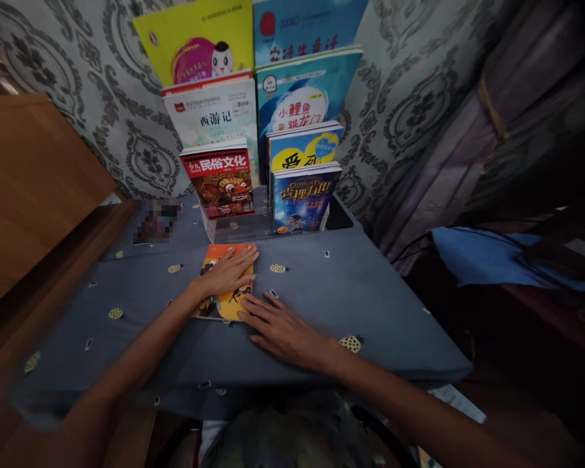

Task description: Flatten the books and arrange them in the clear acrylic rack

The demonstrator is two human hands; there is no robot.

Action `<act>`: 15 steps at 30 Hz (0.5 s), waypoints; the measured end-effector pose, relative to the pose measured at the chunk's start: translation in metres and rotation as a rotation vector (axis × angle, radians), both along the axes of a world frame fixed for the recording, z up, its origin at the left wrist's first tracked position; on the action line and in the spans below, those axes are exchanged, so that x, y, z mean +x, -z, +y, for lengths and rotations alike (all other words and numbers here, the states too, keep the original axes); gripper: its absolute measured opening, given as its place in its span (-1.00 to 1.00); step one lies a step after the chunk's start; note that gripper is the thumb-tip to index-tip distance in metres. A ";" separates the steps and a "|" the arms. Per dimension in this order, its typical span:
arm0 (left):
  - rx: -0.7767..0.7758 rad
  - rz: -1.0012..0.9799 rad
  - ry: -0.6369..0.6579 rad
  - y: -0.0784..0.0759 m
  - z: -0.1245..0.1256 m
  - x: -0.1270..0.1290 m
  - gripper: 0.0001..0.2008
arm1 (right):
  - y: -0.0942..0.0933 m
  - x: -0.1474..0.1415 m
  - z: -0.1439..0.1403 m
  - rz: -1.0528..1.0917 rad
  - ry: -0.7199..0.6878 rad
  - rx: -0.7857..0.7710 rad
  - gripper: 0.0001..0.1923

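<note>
One orange book is lying flat near the middle of the grey tablecloth, the left hand pressing open-palmed on its cover, the right hand resting spread, fingertips touching its near edge, seven books standing behind.

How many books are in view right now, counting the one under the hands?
7. Six stand in the clear rack: left column yellow, white, red; right column four blue, top to front. Correction: seven racked, so 8 with the orange book flat under the left hand. Others may be hidden.
</note>
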State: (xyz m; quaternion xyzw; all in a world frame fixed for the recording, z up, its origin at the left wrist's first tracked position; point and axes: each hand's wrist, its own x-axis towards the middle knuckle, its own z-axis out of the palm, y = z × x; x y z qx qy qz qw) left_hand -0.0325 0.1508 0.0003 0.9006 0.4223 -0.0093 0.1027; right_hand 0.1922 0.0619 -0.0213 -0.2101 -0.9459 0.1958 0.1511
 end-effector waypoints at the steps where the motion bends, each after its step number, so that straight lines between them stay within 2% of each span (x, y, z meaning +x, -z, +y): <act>1: 0.006 -0.002 0.014 0.000 -0.003 0.000 -0.33 | 0.000 0.001 0.000 0.024 0.001 -0.010 -0.52; 4: 0.021 0.006 0.052 0.000 -0.013 -0.001 -0.35 | 0.004 0.004 0.003 0.177 0.054 -0.054 -0.56; 10: 0.059 0.001 0.162 0.002 -0.040 0.001 -0.36 | 0.009 0.007 0.010 0.485 0.324 -0.123 -0.56; 15: 0.067 -0.011 0.182 0.002 -0.067 0.002 -0.35 | 0.007 0.006 0.011 0.516 0.348 -0.158 -0.58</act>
